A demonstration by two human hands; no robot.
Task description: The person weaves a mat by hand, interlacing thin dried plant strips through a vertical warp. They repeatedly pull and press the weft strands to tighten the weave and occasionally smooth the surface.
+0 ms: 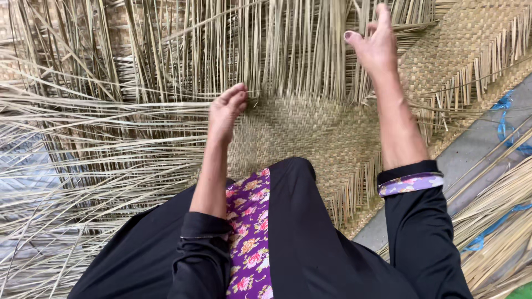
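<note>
One woven straw mat [310, 133] lies under both hands, with loose unwoven straw strands [166, 55] beyond the fingers, too many to count. Two hands show: one left hand [226, 111] and one right hand [377, 44]. One bundle of dry straw [499, 221] lies right of the right fingers, and two stretches of blue cord [505, 124] show on it

Dry straw weave, matt cloth and a smooth grey floor

The woven mat [310, 133] is matt, coarse, tan plaited straw; loose strands [183, 50] look dry, stiff and fibrous. Black sleeves [421, 238] are soft matt cloth, with purple flowered fabric [249, 232]. The floor [471, 149] at the mat's right edge looks smooth grey, crossed by glossy blue plastic twine [504, 124].
</note>
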